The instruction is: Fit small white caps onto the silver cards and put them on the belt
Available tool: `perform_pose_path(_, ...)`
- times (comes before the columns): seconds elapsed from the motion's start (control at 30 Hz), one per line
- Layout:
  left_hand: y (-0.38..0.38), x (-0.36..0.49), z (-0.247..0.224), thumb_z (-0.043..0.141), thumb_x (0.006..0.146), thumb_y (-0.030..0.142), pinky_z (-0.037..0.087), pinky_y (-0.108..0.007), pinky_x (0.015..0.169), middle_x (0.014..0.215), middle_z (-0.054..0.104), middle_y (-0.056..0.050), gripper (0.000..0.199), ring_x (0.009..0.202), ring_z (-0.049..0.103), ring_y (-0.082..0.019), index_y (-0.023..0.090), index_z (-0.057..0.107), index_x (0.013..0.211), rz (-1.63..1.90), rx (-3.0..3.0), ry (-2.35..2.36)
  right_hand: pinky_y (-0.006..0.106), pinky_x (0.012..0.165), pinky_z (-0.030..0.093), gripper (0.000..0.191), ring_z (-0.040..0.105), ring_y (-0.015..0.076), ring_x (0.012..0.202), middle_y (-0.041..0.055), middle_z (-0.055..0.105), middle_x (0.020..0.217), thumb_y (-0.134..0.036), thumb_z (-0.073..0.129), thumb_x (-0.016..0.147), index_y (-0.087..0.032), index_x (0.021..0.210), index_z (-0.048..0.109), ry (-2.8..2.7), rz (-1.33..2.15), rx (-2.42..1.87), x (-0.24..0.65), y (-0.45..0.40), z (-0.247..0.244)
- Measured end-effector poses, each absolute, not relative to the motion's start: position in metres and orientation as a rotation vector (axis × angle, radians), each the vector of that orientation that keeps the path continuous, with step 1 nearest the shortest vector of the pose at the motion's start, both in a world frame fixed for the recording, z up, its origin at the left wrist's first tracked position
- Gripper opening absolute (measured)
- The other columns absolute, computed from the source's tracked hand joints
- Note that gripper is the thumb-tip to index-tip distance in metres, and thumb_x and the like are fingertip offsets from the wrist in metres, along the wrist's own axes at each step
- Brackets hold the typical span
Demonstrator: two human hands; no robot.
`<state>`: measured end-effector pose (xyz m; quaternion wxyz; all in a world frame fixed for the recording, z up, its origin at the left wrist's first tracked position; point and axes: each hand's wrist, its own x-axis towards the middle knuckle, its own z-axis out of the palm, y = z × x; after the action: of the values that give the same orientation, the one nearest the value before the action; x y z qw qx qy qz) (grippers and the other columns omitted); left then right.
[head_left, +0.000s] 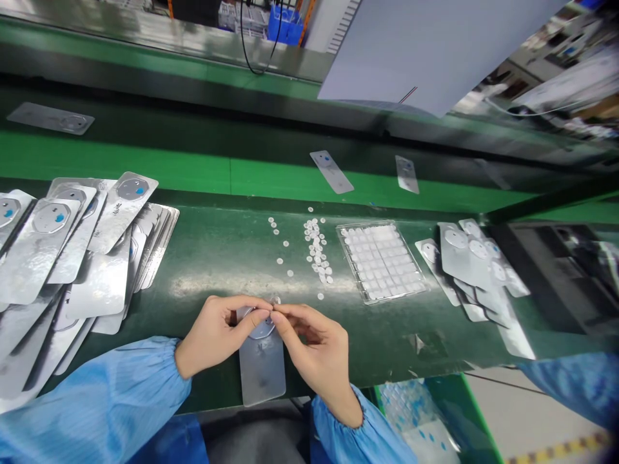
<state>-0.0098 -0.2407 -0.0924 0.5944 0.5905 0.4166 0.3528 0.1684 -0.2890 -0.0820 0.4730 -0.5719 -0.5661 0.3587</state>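
- Head view: the person is sitting at a dark green bench (203,258), both blue sleeves reaching forward over its near edge.
- The left hand (217,335) is curling around the upper end of a pale grey card (262,367), thumb and forefinger pinching narrowly at the card's round window.
- The right hand (316,351) is meeting it from the other side, its fingertips closing tightly together right at the same spot; something tiny may be sitting between them, but it is too small to make out.
- The card is lying flat on the bench directly in front of the person, its lower end sticking out over the near edge.
- A scatter of small white discs (316,251) is lying just beyond the hands, thicker toward the right, with one disc nearly touching the fingertips.
- A clear tray of white squares (382,261) is sitting to the right of the discs.
- A fanned stack of silvery cards (72,251) with blue dots is spreading across the left of the bench.
- A smaller pile of cards with white rounds (476,264) is resting at the right.
- Two loose cards (331,171) are lying on the bright green belt (145,167) behind the bench.
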Motion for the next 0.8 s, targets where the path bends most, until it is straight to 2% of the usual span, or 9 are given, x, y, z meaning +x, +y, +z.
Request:
perform_pose_path(0.1, -0.241, -0.011, -0.092, 0.069, 0.096, 0.035, 0.039, -0.021, 0.046, 0.088, 0.082, -0.003, 0.02, 0.05, 0.056, -0.009, 0.022, 0.084, 0.099, 0.775, 1.457, 0.995, 0.022, 0.053, 0.048, 0.008, 0.058, 0.0116, 0.057, 0.0, 0.067, 0.073, -0.02, 0.07, 0.096, -0.021, 0.097, 0.078, -1.56, 0.749, -1.41, 0.172, -0.286, -0.074)
perform_pose_path(0.17, -0.241, -0.012, -0.092, 0.069, 0.096, 0.035, 0.037, -0.021, 0.045, 0.084, 0.081, -0.003, 0.019, 0.047, 0.051, -0.008, 0.022, 0.084, 0.099, 0.764, 1.478, 0.997, 0.022, 0.053, 0.047, 0.01, 0.057, 0.0114, 0.057, -0.0003, 0.066, 0.072, -0.021, 0.067, 0.097, -0.02, 0.095, 0.077, -1.635, 0.749, -1.431, 0.174, -0.285, -0.068)
perform_pose_path(0.27, -0.242, -0.011, -0.093, 0.068, 0.096, 0.033, 0.044, -0.021, 0.049, 0.083, 0.08, -0.005, 0.023, 0.054, 0.059, -0.011, 0.02, 0.082, 0.107, 0.766, 1.41, 0.963, 0.022, 0.052, 0.046, 0.015, 0.058, 0.0123, 0.059, 0.001, 0.068, 0.073, -0.027, 0.065, 0.099, -0.019, 0.091, 0.075, -1.579, 0.901, -1.516, 0.177, -0.285, -0.064)
perform_pose_path(0.4, -0.243, -0.01, -0.093, 0.065, 0.095, 0.029, 0.055, -0.024, 0.061, 0.089, 0.078, -0.009, 0.031, 0.07, 0.071, -0.017, 0.015, 0.077, 0.12, 0.769, 1.299, 0.904, 0.021, 0.047, 0.044, 0.026, 0.054, 0.0117, 0.052, 0.0005, 0.064, 0.064, -0.038, 0.067, 0.096, -0.016, 0.085, 0.075, -1.425, 1.081, -1.602, 0.178, -0.286, -0.065)
perform_pose_path(0.53, -0.244, -0.011, -0.093, 0.065, 0.094, 0.029, 0.054, -0.023, 0.059, 0.089, 0.078, -0.01, 0.032, 0.067, 0.07, -0.017, 0.013, 0.076, 0.121, 0.765, 1.292, 0.924, 0.021, 0.046, 0.042, 0.03, 0.052, 0.012, 0.05, 0.0002, 0.062, 0.059, -0.043, 0.069, 0.093, -0.015, 0.083, 0.077, -1.366, 1.108, -1.637, 0.177, -0.287, -0.068)
perform_pose_path(0.7, -0.244, -0.011, -0.094, 0.066, 0.094, 0.029, 0.054, -0.023, 0.057, 0.093, 0.08, -0.011, 0.032, 0.064, 0.068, -0.015, 0.014, 0.076, 0.12, 0.771, 1.283, 0.94, 0.023, 0.045, 0.041, 0.033, 0.053, 0.013, 0.05, 0.0033, 0.067, 0.064, -0.046, 0.069, 0.092, -0.015, 0.084, 0.078, -1.345, 1.1, -1.647, 0.175, -0.287, -0.069)
perform_pose_path(0.8, -0.244, -0.01, -0.095, 0.068, 0.093, 0.029, 0.056, -0.024, 0.059, 0.093, 0.08, -0.011, 0.032, 0.068, 0.071, -0.017, 0.014, 0.077, 0.119, 0.769, 1.272, 0.934, 0.024, 0.045, 0.04, 0.034, 0.052, 0.0129, 0.049, 0.0026, 0.065, 0.062, -0.047, 0.068, 0.093, -0.016, 0.084, 0.077, -1.339, 1.099, -1.652, 0.174, -0.288, -0.073)
